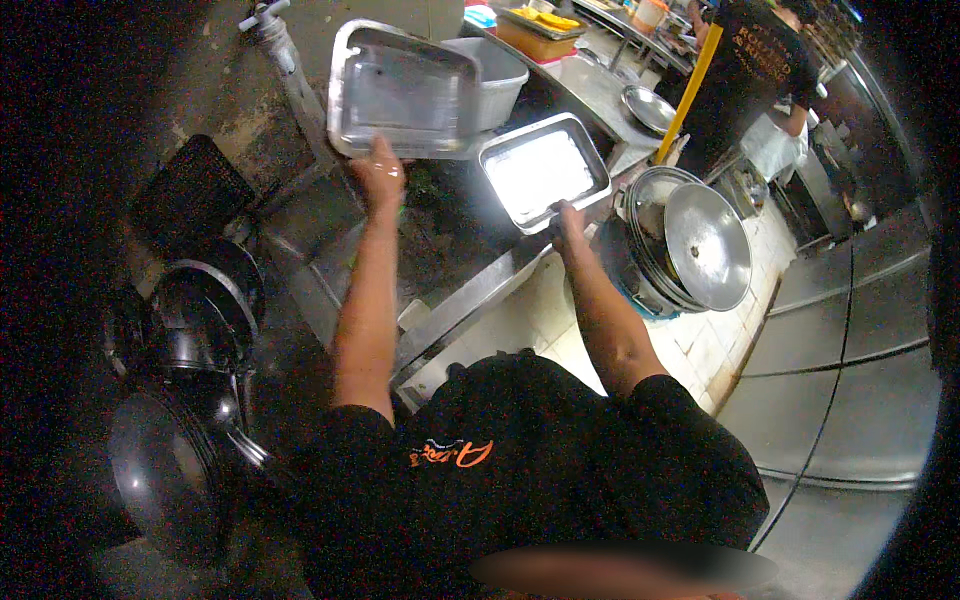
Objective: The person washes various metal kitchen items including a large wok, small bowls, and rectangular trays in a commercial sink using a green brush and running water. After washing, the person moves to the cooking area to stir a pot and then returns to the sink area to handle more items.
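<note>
My left hand [379, 180] grips the near edge of a rectangular metal pan [408, 95]; the pan is raised and tilted, and its inside looks bare. Lower and to the right, my right hand [570, 228] has hold of the near corner of a second, smaller metal pan [543, 175]. Strong white glare fills that pan, so I cannot tell if anything lies in it. Both pans are over a dark sink area with a metal front edge [470, 305]. A grey plastic tub [500, 85] stands just behind them.
Stacked pots topped by a round metal lid or bowl [705, 245] stand at my right. Beyond them a person in black [755, 75] works near a yellow pole [690, 95]. Dark woks [160, 475] and a black crate [195, 190] are at my left. A steel counter [590, 90] runs behind.
</note>
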A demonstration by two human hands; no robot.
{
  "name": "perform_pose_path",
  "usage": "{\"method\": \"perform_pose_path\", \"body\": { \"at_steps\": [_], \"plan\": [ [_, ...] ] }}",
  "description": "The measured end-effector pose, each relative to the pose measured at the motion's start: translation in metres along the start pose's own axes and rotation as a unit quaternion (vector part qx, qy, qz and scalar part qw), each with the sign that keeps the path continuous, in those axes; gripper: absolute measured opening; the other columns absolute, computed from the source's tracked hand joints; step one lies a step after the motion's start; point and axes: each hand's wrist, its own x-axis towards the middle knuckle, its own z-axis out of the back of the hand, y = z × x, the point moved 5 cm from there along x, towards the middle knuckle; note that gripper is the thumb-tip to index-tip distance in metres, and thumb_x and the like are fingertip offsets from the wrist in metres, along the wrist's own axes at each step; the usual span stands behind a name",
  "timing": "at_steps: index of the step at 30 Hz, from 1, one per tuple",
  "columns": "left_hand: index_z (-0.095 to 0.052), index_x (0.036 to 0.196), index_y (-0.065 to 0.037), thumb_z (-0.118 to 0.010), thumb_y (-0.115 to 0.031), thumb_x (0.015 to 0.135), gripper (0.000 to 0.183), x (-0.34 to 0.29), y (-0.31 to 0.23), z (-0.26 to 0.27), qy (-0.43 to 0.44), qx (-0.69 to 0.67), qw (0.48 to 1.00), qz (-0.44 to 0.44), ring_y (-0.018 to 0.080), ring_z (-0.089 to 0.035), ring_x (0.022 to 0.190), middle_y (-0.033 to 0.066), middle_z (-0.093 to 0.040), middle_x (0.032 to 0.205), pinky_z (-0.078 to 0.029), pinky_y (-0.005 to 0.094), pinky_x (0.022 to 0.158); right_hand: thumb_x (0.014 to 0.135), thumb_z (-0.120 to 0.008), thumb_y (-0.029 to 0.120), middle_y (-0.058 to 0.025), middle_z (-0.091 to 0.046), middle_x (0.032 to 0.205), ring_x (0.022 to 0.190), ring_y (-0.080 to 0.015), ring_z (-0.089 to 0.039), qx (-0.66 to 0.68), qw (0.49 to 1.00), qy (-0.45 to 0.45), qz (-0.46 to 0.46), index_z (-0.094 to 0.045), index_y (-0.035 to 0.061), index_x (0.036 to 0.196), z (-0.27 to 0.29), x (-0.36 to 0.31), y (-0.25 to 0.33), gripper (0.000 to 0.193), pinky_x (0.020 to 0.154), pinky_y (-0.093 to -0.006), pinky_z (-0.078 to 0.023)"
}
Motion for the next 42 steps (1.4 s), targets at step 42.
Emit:
{"method": "perform_pose_path", "body": {
  "at_steps": [42],
  "plan": [
    [-0.041,0.134,-0.013,-0.062,-0.019,0.075,0.063,-0.091,0.079,-0.152,0.434,-0.001,0.897,0.089,0.0257,-0.052,0.108,0.0129,-0.056,0.119,-0.036,0.0359,0.097,0.076,-0.068,0.043,-0.0195,-0.033,0.136,0.116,-0.0383,-0.042,-0.145,0.989,-0.029,0.028,-0.011,0.0171,0.142,0.040,-0.083,0.075,0.091,0.083,-0.0563,-0.040]
  ]
}}
